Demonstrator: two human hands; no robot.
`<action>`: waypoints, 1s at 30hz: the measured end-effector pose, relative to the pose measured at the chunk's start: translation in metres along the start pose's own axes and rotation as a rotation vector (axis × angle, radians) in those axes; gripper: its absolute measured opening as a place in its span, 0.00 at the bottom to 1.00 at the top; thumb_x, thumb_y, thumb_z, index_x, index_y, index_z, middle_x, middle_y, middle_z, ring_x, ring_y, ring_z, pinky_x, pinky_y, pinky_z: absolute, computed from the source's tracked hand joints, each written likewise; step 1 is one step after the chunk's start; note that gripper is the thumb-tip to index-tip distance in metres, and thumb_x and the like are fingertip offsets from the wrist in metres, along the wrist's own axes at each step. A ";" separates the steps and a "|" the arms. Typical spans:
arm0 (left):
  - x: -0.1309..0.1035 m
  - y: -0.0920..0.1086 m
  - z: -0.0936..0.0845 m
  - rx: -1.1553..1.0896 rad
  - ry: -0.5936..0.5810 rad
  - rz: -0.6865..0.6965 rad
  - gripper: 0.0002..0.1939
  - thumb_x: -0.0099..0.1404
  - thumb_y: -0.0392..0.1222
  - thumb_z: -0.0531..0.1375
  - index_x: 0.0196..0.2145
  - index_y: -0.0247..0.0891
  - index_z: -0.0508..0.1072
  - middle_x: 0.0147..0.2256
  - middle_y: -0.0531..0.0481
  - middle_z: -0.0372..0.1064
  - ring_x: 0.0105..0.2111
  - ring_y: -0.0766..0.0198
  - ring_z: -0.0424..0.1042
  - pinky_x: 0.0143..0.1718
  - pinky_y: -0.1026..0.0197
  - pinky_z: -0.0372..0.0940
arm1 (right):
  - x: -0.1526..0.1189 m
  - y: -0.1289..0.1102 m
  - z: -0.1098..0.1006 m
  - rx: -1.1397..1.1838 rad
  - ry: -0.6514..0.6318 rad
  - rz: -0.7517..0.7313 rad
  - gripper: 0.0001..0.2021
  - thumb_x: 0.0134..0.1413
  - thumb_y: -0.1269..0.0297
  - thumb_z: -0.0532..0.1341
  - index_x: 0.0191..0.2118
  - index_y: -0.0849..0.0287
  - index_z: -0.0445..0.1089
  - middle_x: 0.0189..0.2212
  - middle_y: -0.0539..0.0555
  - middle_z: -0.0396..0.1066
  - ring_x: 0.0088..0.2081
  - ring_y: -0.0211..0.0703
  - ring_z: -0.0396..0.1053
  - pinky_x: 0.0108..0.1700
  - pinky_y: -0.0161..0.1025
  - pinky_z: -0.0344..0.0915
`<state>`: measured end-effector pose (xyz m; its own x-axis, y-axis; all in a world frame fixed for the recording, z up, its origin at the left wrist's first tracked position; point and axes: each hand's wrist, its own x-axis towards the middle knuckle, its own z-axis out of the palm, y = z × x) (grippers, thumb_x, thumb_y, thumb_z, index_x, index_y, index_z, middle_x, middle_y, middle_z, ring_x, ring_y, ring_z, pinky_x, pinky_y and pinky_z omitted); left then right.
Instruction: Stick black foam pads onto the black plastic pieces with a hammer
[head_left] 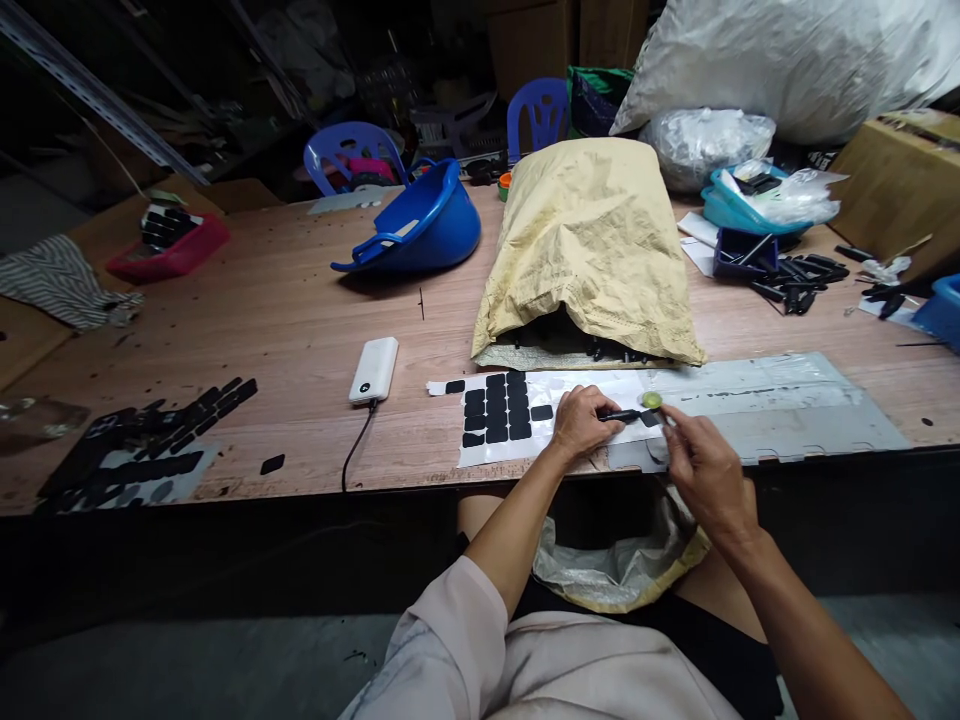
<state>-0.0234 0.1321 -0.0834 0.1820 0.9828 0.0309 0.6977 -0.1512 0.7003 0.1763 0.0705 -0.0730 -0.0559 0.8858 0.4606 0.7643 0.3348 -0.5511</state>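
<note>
Left hand (579, 420): in front of the yellow sack (589, 225), closed narrow on a slim black piece (622, 415); holds it low over the white sheet (480, 458), tip toward the other hand, a grip suited to steadying it.
Right hand (709, 480): in front of the sack's right corner, fingertips drawn narrow beside a small black patch (650, 418); perhaps pinches the patch's edge, too small to be sure.
Yellow-green disc (651, 399): lies just beyond the small black patch, within easy reach.
Black patches (496, 405): sit in rows on the white sheet, before the sack's left corner; spread flat, a layout good for picking singly.
Yellow sack: lies with mouth toward the hands, dark pieces showing inside, so easy to reach into.
Grey sheet (870, 415): runs right from before the sack, under part of the white sheet, a likely guard for the tabletop (285, 300).
Power bank (373, 370): rests left of the sack, cable (354, 450) led over the near edge, away from both hands.
Open bag (607, 590): spreads over the lap, below the sack, mouth up, well placed to catch things.
</note>
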 end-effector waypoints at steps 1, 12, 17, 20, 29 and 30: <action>0.000 0.000 0.000 0.003 -0.004 0.002 0.09 0.58 0.39 0.74 0.38 0.43 0.85 0.39 0.51 0.80 0.45 0.55 0.74 0.53 0.52 0.67 | 0.006 0.005 -0.005 -0.028 0.030 0.016 0.18 0.72 0.61 0.55 0.59 0.56 0.77 0.40 0.57 0.77 0.41 0.49 0.75 0.46 0.44 0.69; -0.002 0.005 -0.001 0.071 -0.005 0.017 0.08 0.59 0.41 0.73 0.38 0.43 0.83 0.38 0.50 0.78 0.45 0.54 0.74 0.53 0.51 0.67 | 0.094 0.100 -0.038 -0.459 -0.053 0.554 0.20 0.65 0.62 0.56 0.55 0.56 0.80 0.50 0.71 0.73 0.48 0.62 0.68 0.45 0.53 0.61; 0.003 0.004 -0.004 0.063 -0.022 0.018 0.08 0.60 0.43 0.73 0.37 0.43 0.82 0.39 0.49 0.78 0.46 0.53 0.74 0.54 0.51 0.67 | 0.092 0.097 -0.023 -0.541 0.008 0.495 0.24 0.68 0.60 0.51 0.60 0.62 0.77 0.54 0.74 0.71 0.52 0.67 0.67 0.48 0.57 0.60; -0.009 0.007 -0.006 -0.005 0.001 0.061 0.08 0.64 0.45 0.71 0.39 0.41 0.81 0.41 0.47 0.79 0.46 0.53 0.74 0.53 0.51 0.68 | 0.090 0.094 -0.020 -0.573 -0.008 0.465 0.24 0.69 0.62 0.50 0.59 0.65 0.76 0.52 0.76 0.71 0.52 0.69 0.67 0.47 0.57 0.60; -0.128 -0.006 0.035 -0.180 -0.427 0.245 0.14 0.70 0.52 0.64 0.49 0.45 0.81 0.41 0.47 0.83 0.42 0.56 0.81 0.50 0.56 0.71 | 0.091 0.097 -0.017 -0.628 0.007 0.445 0.24 0.69 0.64 0.50 0.58 0.67 0.76 0.51 0.76 0.72 0.51 0.69 0.68 0.45 0.55 0.61; -0.132 -0.013 0.044 -0.118 -0.438 0.106 0.14 0.70 0.51 0.64 0.49 0.45 0.81 0.42 0.47 0.83 0.42 0.55 0.81 0.49 0.56 0.71 | 0.091 0.097 -0.017 -0.638 0.004 0.452 0.24 0.69 0.64 0.50 0.58 0.68 0.76 0.51 0.75 0.72 0.51 0.68 0.68 0.45 0.54 0.61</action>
<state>-0.0262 -0.0002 -0.1276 0.5417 0.8212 -0.1796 0.5803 -0.2107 0.7867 0.2563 0.1782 -0.0732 0.3503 0.8908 0.2896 0.9340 -0.3087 -0.1800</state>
